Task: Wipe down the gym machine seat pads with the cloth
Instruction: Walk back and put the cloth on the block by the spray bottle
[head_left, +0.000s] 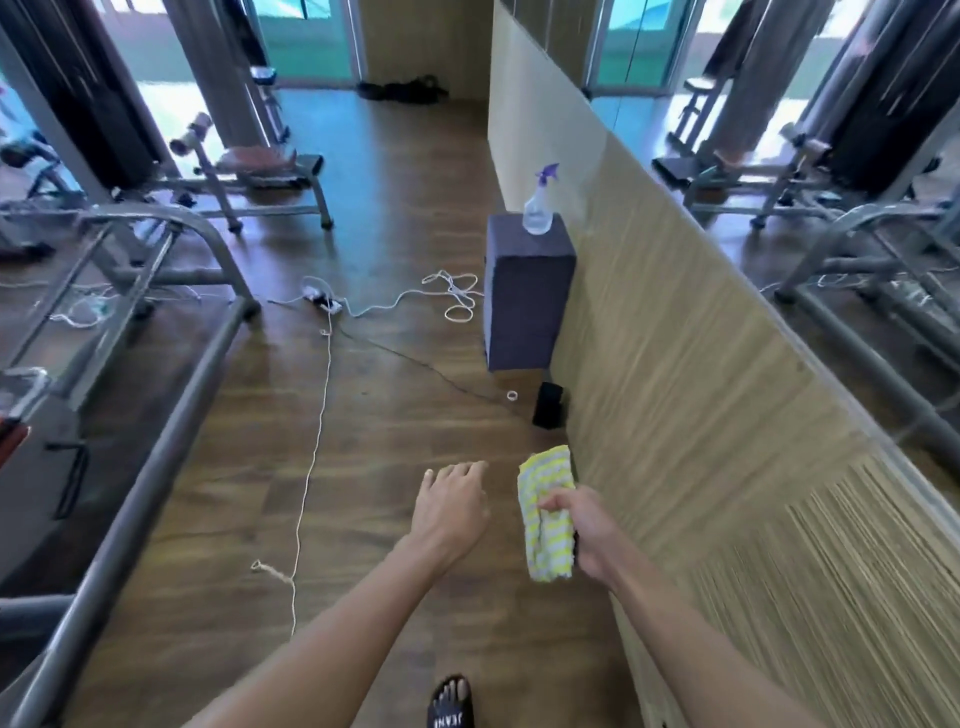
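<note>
Nearest, one foot in a black sandal (451, 706) is on the wooden floor (395, 395), and two bare arms reach ahead of it. The right hand (582, 525) has its fingers curled round one yellow-and-white striped cloth (545, 514), bunched lengthwise and held in the air close to the panelled wall (675, 389). The left hand (452, 506) holds nothing, palm down with the fingers loosely spread. No pad is within reach, so the step looks like a walk to fetch the spray and then reach a seat. To do it well, I would keep the cloth gathered in the right hand so no end trails, and leave the left free for the bottle. I would also step round the one long pale string (317, 415) lying across the floor to the left, since it could catch a sandal. Further on, by the wall, sit one small black object (549, 405) and one little white ring (512, 395). Beyond them one purple block (527, 291) stands on end against the wall with one clear spray bottle (537, 205) with a purple trigger on top. The block is tall and narrow, so the bottle is best lifted straight up by the neck, not dragged. One white power strip (324, 301) lies left of the block amid loops of cord. Farthest, one reddish-brown seat pad (257, 158) shows on a grey bench machine well away at upper left. The pad in the mirror (779, 156) is its reflection, not a second one
</note>
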